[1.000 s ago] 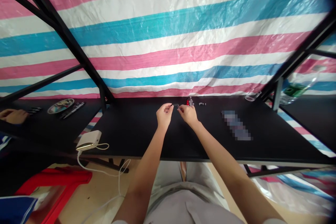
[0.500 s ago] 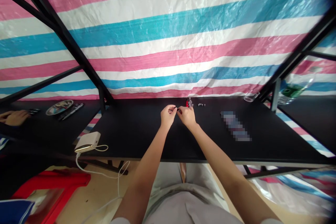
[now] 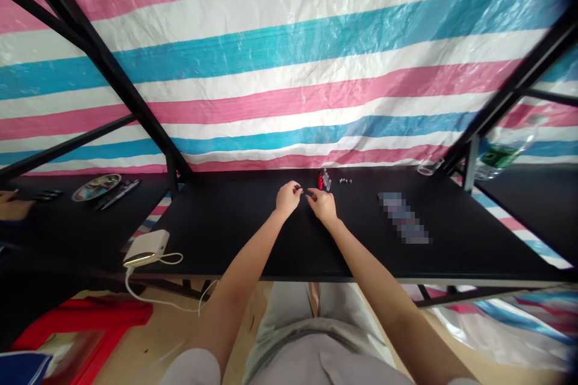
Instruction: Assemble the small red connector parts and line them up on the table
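My left hand [image 3: 288, 198] is closed in a pinch over the middle of the black table [image 3: 226, 216]. A small dark piece [image 3: 298, 187], too small to name, shows at its fingertips. Just to the right is my right hand [image 3: 323, 204], thumb and forefinger slightly apart and nothing visible between them. A narrow gap separates the two hands. Behind the right hand stand small red cylinders [image 3: 320, 180] beside several clear or silvery ones [image 3: 326, 178]. A row of tiny shiny pieces [image 3: 345, 181] lies to their right.
A blurred-out flat object [image 3: 403, 218] lies on the right. A white box-shaped device [image 3: 147, 246] with a cable sits at the front left. A clear cup [image 3: 430, 165] is at the back right. On the left table are a dish [image 3: 96, 187], pens [image 3: 118, 194] and another person's hand [image 3: 15, 207].
My hands were together at the small dark piece; now my right hand has drawn slightly away and its fingers have parted. The other person's hand has shifted left in view.
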Available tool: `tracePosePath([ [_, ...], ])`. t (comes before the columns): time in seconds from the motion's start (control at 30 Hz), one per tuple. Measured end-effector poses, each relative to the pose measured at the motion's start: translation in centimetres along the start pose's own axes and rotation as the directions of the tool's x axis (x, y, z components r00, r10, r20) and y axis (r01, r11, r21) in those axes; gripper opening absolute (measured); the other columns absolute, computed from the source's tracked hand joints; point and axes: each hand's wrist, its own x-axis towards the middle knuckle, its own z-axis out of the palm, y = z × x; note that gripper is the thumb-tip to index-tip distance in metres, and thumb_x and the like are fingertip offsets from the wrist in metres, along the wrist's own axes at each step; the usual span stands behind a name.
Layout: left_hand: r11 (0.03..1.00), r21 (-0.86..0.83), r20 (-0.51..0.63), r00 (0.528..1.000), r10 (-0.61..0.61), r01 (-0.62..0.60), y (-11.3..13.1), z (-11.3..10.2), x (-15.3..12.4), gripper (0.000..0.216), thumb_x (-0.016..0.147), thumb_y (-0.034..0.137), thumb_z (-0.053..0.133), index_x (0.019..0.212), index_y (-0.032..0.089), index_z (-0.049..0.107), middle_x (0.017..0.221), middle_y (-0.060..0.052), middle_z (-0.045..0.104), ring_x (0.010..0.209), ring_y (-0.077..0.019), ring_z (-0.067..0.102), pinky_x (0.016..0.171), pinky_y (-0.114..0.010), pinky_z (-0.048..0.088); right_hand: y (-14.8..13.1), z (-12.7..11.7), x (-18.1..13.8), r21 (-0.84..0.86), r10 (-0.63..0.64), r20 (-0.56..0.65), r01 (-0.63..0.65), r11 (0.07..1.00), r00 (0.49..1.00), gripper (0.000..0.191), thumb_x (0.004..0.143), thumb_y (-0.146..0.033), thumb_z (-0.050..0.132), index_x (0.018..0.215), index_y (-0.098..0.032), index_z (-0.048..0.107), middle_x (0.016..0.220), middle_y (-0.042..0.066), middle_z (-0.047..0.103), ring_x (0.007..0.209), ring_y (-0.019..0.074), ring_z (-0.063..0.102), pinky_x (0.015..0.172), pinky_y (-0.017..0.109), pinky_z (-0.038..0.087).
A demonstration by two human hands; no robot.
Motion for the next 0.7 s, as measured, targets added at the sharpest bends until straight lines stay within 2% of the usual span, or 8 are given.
tracePosePath([
  [0.13, 0.964, 0.227, -0.003, 0.99, -0.139, 0.136, -1.4, -0.7, 1.1, 0.014, 0.083, 0.026, 0.045, 0.091, 0.019, 0.055, 0.089, -0.008, 0.063, 0.084, -0.0188, 0.059, 0.07, -0.028, 0.042, 1.7, 0.4, -0.5, 0.042, 0.011, -0.099, -0.007, 0.999, 0.995, 0.023, 0.081, -0.027, 0.046, 0.088, -0.019, 0.066, 0.072, 0.003, 0.066, 0.07, 0.0155, 0.057, 0.07, 0.026, 0.036],
  [0.27, 0.929, 0.311, 0.067, 0.97, -0.233, 0.202, -2.6, -0.8, 1.9, 0.019, 0.084, 0.026, 0.044, 0.1, 0.018, 0.05, 0.097, -0.011, 0.061, 0.091, -0.0209, 0.058, 0.073, -0.03, 0.041, 2.9, 0.8, -1.0, 0.104, 0.012, -0.18, 0.007, 0.995, 0.984, 0.022, 0.08, -0.027, 0.047, 0.084, -0.018, 0.067, 0.069, 0.004, 0.064, 0.065, 0.0154, 0.055, 0.068, 0.026, 0.039],
  [0.4, 0.919, 0.336, 0.067, 0.968, -0.241, 0.205, -3.3, -0.1, 2.0, 0.017, 0.08, 0.029, 0.051, 0.094, 0.019, 0.053, 0.098, -0.009, 0.062, 0.094, -0.0218, 0.057, 0.075, -0.03, 0.041, 3.2, 1.1, -1.2, 0.155, 0.003, -0.235, 0.035, 0.987, 0.972, 0.022, 0.08, -0.028, 0.047, 0.083, -0.019, 0.066, 0.066, 0.003, 0.062, 0.064, 0.0152, 0.054, 0.067, 0.027, 0.041],
  [0.7, 0.904, 0.363, -0.019, 0.972, -0.234, 0.225, -4.5, 0.7, 2.1, 0.016, 0.078, 0.034, 0.055, 0.08, 0.019, 0.057, 0.088, -0.007, 0.064, 0.089, -0.0214, 0.058, 0.074, -0.032, 0.039, 3.4, 1.1, -1.3, 0.187, 0.021, -0.232, 0.024, 0.982, 0.973, 0.022, 0.079, -0.028, 0.046, 0.084, -0.019, 0.066, 0.067, 0.003, 0.062, 0.065, 0.0154, 0.054, 0.069, 0.029, 0.041],
])
